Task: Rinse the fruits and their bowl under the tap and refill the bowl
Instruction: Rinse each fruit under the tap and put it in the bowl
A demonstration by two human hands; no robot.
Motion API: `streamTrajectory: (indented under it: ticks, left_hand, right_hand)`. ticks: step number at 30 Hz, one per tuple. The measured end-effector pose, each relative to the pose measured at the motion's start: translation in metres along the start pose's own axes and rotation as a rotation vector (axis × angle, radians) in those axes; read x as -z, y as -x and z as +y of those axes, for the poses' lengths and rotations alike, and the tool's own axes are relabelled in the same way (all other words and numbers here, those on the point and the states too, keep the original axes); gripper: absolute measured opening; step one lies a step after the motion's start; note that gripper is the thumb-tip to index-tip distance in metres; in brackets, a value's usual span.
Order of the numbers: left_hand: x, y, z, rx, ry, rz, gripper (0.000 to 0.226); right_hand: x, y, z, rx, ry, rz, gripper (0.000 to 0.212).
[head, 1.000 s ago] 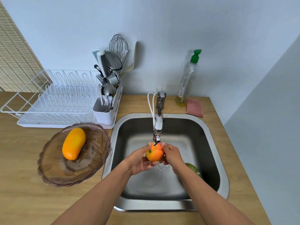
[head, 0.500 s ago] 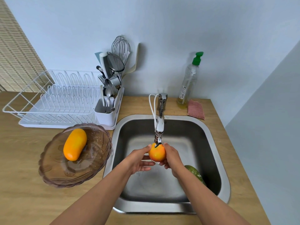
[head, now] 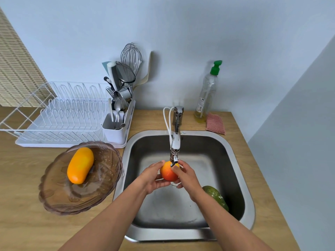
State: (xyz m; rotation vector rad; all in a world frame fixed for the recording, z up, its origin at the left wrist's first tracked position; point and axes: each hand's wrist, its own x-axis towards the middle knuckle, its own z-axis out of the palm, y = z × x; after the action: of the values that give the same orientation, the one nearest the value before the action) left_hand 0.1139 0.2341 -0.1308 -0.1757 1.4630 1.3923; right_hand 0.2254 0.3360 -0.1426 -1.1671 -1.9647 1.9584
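Head cam: L grip & R grip curl round fruit under tap, L closer than before

Sink in worktop right half, tap at its back rim. Bowl just left of sink, long fruit in it; dish rack behind bowl. Bottle, sponge near back right corner. Round fruit under tap; third fruit in sink, front right.
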Motion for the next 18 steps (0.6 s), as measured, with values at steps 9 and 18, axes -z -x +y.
streamTrajectory:
  ticks: [9, 18]
  left_hand:
    - [0.005, -0.004, -0.008, -0.029, 0.053, -0.072, 0.045]
    - [0.008, -0.003, -0.007, -0.047, 0.044, -0.080, 0.046]
  right_hand:
    - [-0.001, -0.006, -0.005, -0.079, 0.016, 0.055, 0.030]
    - [-0.002, -0.010, -0.004, -0.083, 0.030, 0.056, 0.030]
